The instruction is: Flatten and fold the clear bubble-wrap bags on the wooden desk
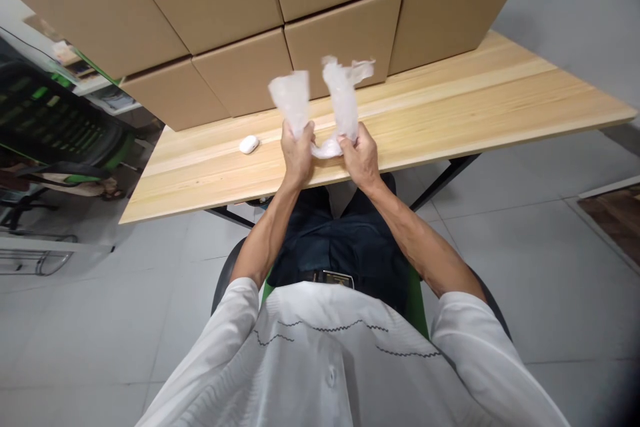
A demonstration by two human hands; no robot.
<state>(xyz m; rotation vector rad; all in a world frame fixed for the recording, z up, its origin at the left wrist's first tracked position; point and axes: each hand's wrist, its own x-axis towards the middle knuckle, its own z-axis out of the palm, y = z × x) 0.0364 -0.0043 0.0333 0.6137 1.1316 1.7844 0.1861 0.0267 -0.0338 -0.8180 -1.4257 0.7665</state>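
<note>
Shirt [320,360], forearms [270,227] outstretched; left hand [297,157], right hand [361,160] clench plastic film [343,97].

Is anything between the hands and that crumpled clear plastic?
Nothing visible does: the left hand and right hand both grip the crumpled plastic directly, above the wooden table.

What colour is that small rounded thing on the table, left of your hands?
The small rounded thing is white, on the pale wooden table; head view.
</note>
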